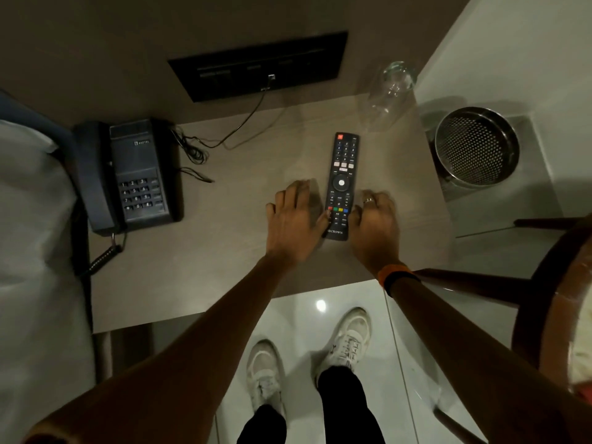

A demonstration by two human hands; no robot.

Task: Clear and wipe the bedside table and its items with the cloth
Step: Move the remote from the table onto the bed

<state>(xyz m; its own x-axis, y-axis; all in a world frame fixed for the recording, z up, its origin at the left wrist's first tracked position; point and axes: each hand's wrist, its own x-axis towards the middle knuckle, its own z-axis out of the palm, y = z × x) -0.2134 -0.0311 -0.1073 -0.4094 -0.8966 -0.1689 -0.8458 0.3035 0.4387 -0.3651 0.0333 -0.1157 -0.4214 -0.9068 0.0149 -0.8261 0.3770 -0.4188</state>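
Left hand [294, 216] & right hand [374, 219] flank remote [341, 174] — nr table [224, 251] front edge.

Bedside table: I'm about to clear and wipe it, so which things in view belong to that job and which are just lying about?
Part of the job: bedside table, remote between left hand and right hand, phone, clear bottle. No cloth in view.
Just there: metal bin on the floor, chair, bed, wall panel.
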